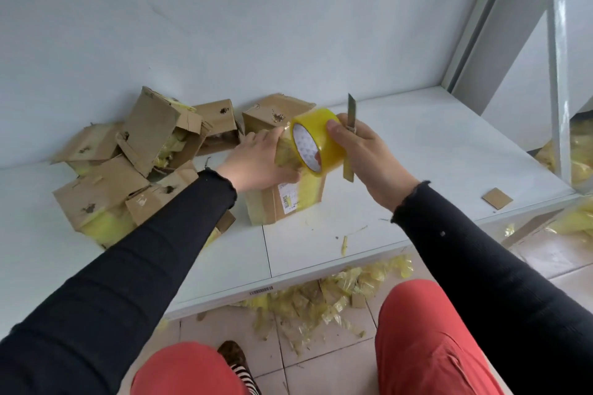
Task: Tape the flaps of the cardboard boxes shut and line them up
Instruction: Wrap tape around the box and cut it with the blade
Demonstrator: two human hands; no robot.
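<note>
A brown cardboard box [282,170] with a white shipping label stands on the white surface [417,151], roughly at its middle, with strips of yellowish tape already running down its front face. The left hand [256,163] lies on top of this box with its fingers stretched forward and relaxed, pressing a length of clear yellow tape against the cardboard. The right hand [365,157] hovers just to the right of it, its thumb and fingers curled round a roll of yellow transparent packing tape [316,141] with a white core; the roll is held above the box's top right edge, and the tape runs from it to the left hand. The same right hand also holds a slim utility knife [351,115], the blade pointing upward past the knuckles and the handle end sticking out below the palm.

To the left, a loose heap of opened brown cardboard boxes [134,163] lies jumbled against the pale wall [256,26], several tilted or leaning on each other, flaps open, with yellow tape remnants showing inside. A small flat square of cardboard [496,198] lies near the right edge of the surface, well apart from the box. Crumpled yellow tape scraps [321,301] litter the tiled floor below the front edge. Both arms wear black sleeves, and red trousers show at the bottom.
</note>
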